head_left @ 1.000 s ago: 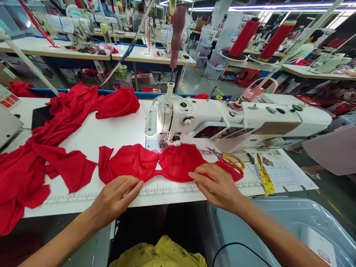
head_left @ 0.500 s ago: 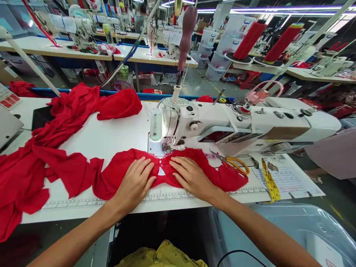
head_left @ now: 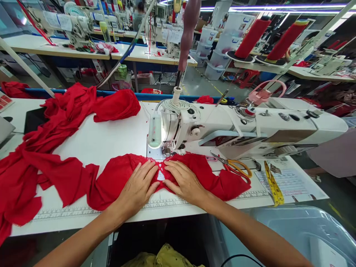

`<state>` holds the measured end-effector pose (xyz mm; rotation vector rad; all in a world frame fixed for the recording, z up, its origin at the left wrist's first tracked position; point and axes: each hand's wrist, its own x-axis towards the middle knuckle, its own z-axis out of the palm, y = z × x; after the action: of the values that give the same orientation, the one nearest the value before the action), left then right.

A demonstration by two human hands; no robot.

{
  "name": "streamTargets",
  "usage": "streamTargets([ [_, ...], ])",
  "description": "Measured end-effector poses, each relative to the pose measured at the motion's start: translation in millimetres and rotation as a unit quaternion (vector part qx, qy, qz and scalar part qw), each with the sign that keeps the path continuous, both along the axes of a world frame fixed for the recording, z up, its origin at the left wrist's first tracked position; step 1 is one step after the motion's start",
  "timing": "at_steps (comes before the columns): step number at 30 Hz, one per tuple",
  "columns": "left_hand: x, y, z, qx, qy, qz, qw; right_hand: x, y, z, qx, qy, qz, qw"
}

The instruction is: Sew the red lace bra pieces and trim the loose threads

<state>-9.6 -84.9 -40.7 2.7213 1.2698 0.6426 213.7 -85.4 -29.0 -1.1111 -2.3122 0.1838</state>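
A red bra [head_left: 114, 176] with lace edging lies spread across the front of the sewing table, a small cut-out gap at its middle. My left hand [head_left: 139, 187] rests flat on the left cup, fingers stretched toward the center. On the right cup lies my right hand [head_left: 187, 181], also flat with fingers extended. Both sets of fingertips come close to the central gap. Just beyond the bra stands a white sewing machine [head_left: 222, 120], its presser foot [head_left: 167, 151] behind the lace edge. Orange-handled scissors [head_left: 236, 167] lie right of the bra.
A long heap of red fabric [head_left: 61, 126] covers the table's left side. A ruler strip [head_left: 172, 203] runs along the front edge. At the right are a yellow tape measure [head_left: 274, 185] and a paper sheet [head_left: 297, 181]. A clear plastic bin [head_left: 292, 215] stands below the table's right front.
Both hands and the bra have come slightly nearer to me, and the hands sit a little closer together. The view has shifted slightly.
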Motion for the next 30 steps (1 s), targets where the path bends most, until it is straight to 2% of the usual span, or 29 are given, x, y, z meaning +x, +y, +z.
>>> streamTargets([
  [11, 0, 1, 1.3, 0.039, 0.018, -0.017, 0.999, 0, 2, 3.3, -0.001, -0.023, -0.003, 1.0],
  [20, 0, -6, -0.3, 0.032, 0.015, -0.02, 0.999, 1, -9, 3.5, -0.01, -0.058, -0.008, 0.998],
  [30, -1, -4, 6.7, 0.036, 0.026, -0.019, 0.999, 1, -8, 4.9, -0.023, -0.055, -0.007, 0.998],
])
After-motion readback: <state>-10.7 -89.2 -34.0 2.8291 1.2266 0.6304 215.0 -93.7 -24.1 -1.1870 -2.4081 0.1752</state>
